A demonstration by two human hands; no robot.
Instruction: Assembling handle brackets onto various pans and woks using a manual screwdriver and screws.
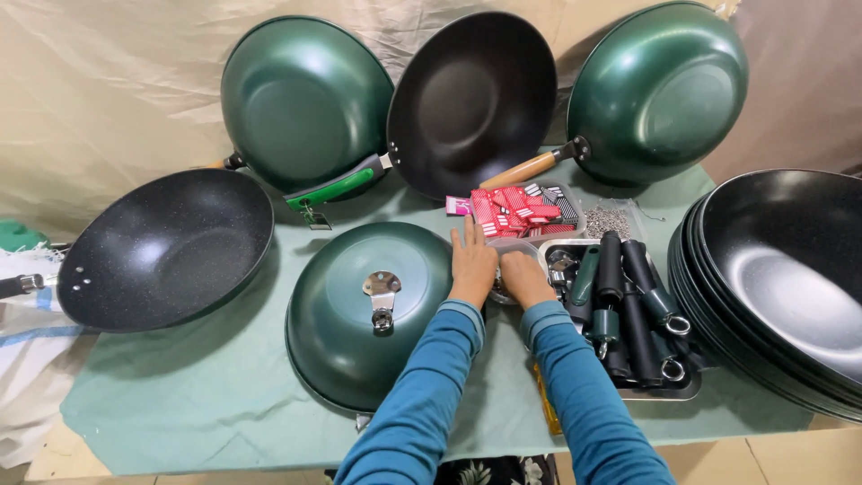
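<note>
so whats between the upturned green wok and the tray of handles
Both hands, left and right, over a small clear container, seen in the head view.

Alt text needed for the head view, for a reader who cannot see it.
Both hands, left hand and right hand, reach into a small clear container on a green-covered table, between an upturned green wok and a metal tray of dark handles. More woks surround them.

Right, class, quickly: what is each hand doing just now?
Left hand: open, flat beside the overturned green wok, holding nothing.
Right hand: curled over a small clear container; grip cannot be told.
</note>
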